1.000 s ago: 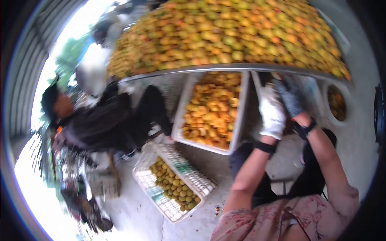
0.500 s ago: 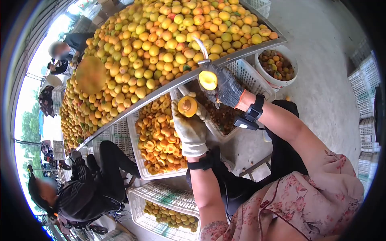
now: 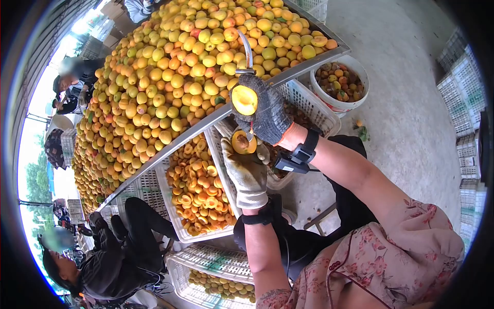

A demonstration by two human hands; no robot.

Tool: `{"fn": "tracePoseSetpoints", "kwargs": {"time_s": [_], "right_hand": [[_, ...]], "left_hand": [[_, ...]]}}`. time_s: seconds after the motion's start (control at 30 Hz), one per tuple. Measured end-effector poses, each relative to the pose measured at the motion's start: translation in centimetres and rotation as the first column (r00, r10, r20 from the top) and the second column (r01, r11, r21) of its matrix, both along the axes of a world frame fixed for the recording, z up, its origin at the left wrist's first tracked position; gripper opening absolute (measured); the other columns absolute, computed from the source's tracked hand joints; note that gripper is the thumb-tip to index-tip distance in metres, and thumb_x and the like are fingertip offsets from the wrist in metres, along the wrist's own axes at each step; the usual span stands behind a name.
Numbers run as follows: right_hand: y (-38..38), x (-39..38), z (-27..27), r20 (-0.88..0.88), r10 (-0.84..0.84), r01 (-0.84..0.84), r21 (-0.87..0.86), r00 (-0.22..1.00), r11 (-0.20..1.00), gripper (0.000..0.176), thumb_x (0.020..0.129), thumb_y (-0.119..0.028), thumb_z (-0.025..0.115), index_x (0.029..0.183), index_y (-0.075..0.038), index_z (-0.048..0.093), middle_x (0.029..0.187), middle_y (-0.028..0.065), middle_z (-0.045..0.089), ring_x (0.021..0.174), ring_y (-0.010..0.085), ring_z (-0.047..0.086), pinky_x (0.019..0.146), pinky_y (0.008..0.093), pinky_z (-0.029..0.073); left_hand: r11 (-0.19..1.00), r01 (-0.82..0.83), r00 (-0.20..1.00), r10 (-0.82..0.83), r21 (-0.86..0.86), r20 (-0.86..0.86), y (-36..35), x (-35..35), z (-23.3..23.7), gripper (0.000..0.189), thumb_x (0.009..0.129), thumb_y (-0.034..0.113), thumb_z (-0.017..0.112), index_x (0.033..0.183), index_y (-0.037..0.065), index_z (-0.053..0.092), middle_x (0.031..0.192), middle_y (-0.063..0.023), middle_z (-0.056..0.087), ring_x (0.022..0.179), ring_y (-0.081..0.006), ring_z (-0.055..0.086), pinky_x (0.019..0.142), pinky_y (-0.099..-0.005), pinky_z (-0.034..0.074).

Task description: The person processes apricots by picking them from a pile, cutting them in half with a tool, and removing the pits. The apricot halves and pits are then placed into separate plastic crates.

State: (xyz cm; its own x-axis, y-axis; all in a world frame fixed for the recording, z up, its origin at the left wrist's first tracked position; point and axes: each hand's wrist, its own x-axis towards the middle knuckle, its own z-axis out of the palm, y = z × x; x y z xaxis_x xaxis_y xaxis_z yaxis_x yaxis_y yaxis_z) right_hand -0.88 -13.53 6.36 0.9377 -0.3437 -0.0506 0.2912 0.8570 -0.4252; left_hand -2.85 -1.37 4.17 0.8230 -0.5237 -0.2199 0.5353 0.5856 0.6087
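Observation:
My left hand [image 3: 245, 174], in a pale work glove, grips an apricot half [image 3: 239, 150] with its brown pit facing up. Just above it, my right hand [image 3: 267, 110], in a dark grey knitted glove, is closed around a curved knife [image 3: 248, 50] whose blade points away from me. A second apricot half [image 3: 244, 100], cut face up and hollow, is also held in the right hand. Below that fist, a thin metal tip [image 3: 250, 132] reaches the pitted half in my left hand. The knife's handle is mostly hidden by the glove.
A metal-edged table [image 3: 170, 143] bears a large heap of whole apricots. Under its edge stand a crate of apricot halves [image 3: 168, 206], a crate of dark scraps [image 3: 325, 114] and a white bucket [image 3: 364, 82]. Another crate [image 3: 177, 288] is nearer. A co-worker [image 3: 110, 268] sits at left.
My right hand has come closer to my left, and the metal tip now meets the half with the pit. The whole view has shifted slightly.

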Motion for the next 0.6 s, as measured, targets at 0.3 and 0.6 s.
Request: {"fn": "tracePoseSetpoints", "kwargs": {"time_s": [0.3,0.6], "right_hand": [[2.0,1.3,-0.8,0.516,0.015,-0.196,0.299,0.857,0.934,0.010,0.089,-0.009,0.057,0.098,-0.004,0.057,0.083,0.0022,0.056,0.075,0.0146,0.056,0.063,0.0290,0.046],[4.5,-0.4,2.5,0.126,-0.208,0.230,-0.195,0.970,0.953,0.012,0.091,-0.014,0.061,0.097,-0.004,0.059,0.071,-0.0059,0.052,0.061,0.0055,0.051,0.053,0.0200,0.041]], "left_hand": [[0.999,-0.039,0.999,0.039,-0.012,-0.015,-0.3,-0.4,0.3,0.033,0.097,0.044,0.038,0.095,0.013,0.050,0.074,-0.0036,0.055,0.056,-0.0171,0.048,0.051,-0.0287,0.040],[0.943,-0.326,0.941,0.318,-0.066,-0.115,-2.5,-1.1,3.1,0.028,0.098,0.040,0.039,0.088,0.015,0.047,0.074,-0.0003,0.052,0.055,-0.0127,0.048,0.046,-0.0254,0.038]]}}
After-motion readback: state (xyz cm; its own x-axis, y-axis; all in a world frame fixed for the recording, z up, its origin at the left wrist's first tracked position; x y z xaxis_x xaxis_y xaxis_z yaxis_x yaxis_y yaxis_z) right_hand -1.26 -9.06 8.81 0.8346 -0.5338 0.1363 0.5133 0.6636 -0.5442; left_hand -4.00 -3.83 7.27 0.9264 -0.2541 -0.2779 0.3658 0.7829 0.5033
